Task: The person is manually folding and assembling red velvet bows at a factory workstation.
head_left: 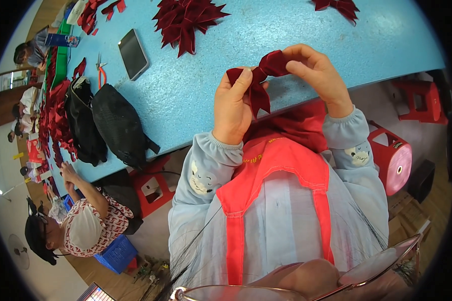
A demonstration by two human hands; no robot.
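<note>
Between my two hands, over the near edge of the blue table, is a dark red velvet bow (258,93) with its tails hanging down. My left hand (234,103) pinches one loop between thumb and fingers. The opposite loop is gripped by my right hand (316,72), thumb in front and fingers curled over the top. A pile of similar red bows (188,22) lies farther back on the table, and another small group of bows (339,7) sits at the far right.
Left on the blue table (286,30) lie a phone (133,54), orange-handled pliers (101,74) and black bags (119,120). Red ribbon pieces (55,113) heap along the far left. A co-worker (85,220) sits there. Red stools (389,160) stand at right under the table edge.
</note>
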